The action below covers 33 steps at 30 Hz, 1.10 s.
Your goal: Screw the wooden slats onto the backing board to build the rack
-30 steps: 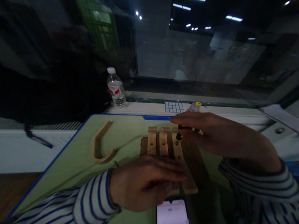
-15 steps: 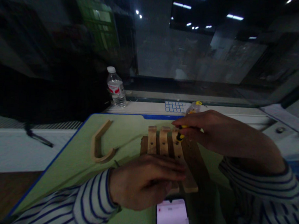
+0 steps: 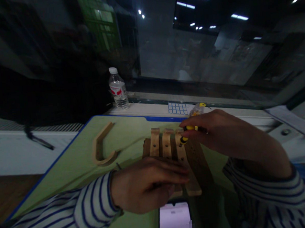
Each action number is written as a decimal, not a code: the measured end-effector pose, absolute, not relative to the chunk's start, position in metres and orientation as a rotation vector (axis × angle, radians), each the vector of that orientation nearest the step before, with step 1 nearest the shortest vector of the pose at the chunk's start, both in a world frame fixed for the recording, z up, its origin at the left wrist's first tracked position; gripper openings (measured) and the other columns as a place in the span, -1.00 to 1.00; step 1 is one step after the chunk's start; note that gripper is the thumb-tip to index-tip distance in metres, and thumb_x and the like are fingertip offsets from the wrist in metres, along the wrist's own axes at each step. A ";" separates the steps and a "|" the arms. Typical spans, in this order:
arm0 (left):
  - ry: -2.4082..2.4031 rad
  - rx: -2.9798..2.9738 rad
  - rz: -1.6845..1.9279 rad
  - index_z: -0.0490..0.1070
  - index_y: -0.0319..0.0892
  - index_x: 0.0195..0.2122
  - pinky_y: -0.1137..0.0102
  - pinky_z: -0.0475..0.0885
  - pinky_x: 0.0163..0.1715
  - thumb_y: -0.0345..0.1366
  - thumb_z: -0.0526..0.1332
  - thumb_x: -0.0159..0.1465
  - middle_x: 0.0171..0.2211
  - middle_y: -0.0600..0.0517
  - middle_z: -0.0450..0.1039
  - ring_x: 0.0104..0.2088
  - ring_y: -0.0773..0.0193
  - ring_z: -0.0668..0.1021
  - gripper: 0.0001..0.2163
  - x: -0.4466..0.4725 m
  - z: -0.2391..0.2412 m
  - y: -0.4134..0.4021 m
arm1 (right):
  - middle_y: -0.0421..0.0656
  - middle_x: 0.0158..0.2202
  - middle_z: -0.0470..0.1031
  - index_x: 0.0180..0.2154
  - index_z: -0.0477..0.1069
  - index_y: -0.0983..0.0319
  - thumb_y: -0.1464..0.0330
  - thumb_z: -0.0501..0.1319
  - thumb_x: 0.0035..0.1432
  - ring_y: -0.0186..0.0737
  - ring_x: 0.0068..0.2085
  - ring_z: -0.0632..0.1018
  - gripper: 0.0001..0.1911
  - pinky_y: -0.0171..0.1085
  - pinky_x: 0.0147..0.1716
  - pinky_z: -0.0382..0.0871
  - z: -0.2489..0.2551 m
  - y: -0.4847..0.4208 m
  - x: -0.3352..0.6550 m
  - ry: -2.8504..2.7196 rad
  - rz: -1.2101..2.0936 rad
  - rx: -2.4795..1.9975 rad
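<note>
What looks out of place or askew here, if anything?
One curved wooden piece looks stray: it lies apart on the left of the green table, while three wooden strips sit side by side on the brown board. I see no spill or damage.

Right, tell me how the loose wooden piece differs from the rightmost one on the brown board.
The loose wooden piece lies on the green tabletop; the rightmost wooden piece lies on the brown board. The loose piece shows its hooked outline; the rightmost shows its face, with dark holes. No hand touches the loose piece; the left hand covers part of the rightmost. Both are wooden, paler than the board.
</note>
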<state>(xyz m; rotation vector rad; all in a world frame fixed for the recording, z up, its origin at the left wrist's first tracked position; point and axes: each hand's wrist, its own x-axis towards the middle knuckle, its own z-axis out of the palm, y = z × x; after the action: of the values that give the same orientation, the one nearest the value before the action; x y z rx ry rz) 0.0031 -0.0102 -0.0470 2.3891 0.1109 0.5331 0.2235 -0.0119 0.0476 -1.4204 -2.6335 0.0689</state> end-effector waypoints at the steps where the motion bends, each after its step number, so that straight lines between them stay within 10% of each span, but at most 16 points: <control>1: 0.116 2.387 0.531 0.38 -0.29 0.06 0.37 0.28 0.18 -0.46 0.06 0.29 0.10 -0.11 0.40 0.18 0.29 0.36 -0.68 0.003 -0.047 -0.010 | -0.18 -0.25 0.58 -0.11 0.48 0.11 0.20 0.08 0.28 -0.22 -0.24 0.55 -0.73 -0.24 -0.26 0.33 0.048 -0.012 0.223 -2.639 0.077 -1.421; 21: 0.078 2.380 0.552 0.38 -0.37 0.05 0.35 0.28 0.18 -0.49 0.04 0.28 0.09 -0.17 0.39 0.18 0.26 0.36 -0.67 0.003 -0.046 -0.011 | -0.14 0.15 0.39 0.14 0.28 0.22 0.40 -0.02 0.30 -0.26 0.14 0.40 -0.60 -0.18 0.14 0.25 0.044 -0.013 0.226 -2.672 0.261 -1.139; 33: 0.076 2.384 0.588 0.37 -0.33 0.05 0.36 0.32 0.14 -0.46 0.03 0.30 0.08 -0.15 0.41 0.16 0.27 0.39 -0.68 0.003 -0.044 -0.011 | -0.18 -0.01 0.53 -0.01 0.43 0.12 0.45 0.05 0.24 -0.20 -0.05 0.54 -0.66 -0.23 -0.09 0.40 0.050 -0.018 0.225 -2.659 0.186 -1.203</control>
<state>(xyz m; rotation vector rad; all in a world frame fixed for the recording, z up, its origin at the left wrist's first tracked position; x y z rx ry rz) 0.0031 -0.0108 -0.0441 2.3843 0.0757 0.5878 0.2247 -0.0177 0.0501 -1.2029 -2.6590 0.1858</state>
